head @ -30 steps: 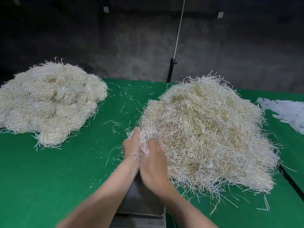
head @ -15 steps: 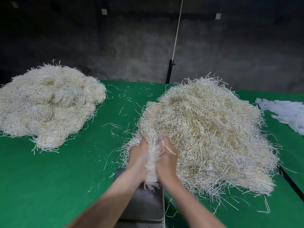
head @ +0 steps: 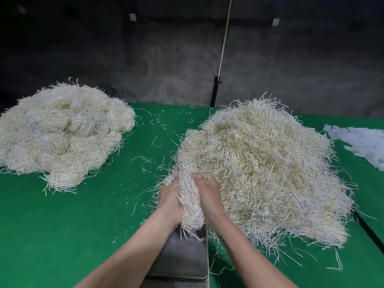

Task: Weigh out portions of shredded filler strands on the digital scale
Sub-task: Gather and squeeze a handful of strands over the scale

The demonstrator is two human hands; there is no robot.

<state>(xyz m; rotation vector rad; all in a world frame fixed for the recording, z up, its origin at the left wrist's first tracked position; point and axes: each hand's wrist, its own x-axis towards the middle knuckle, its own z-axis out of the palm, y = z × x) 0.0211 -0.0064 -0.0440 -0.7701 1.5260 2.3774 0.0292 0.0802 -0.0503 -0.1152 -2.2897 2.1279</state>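
Observation:
A big loose heap of pale shredded strands (head: 266, 169) lies on the right half of the green table. At its near left edge my left hand (head: 169, 201) and my right hand (head: 208, 196) grip one thick bunch of strands (head: 190, 204) between them. The bunch hangs down over the far edge of the steel pan of the digital scale (head: 182, 258), and its lower tips touch or almost touch the pan. My forearms hide part of the pan. The scale's display is out of view.
A second pile of rounded strand bundles (head: 62, 134) sits at the far left. White sheets (head: 361, 142) lie at the right edge. Loose strands (head: 149, 159) are scattered over the green table (head: 72, 225). A dark wall and a pole (head: 216, 90) stand behind.
Both hands have pulled a bunch of strands out of the right heap and drawn it towards me, down to the scale pan. The bunch is thicker now.

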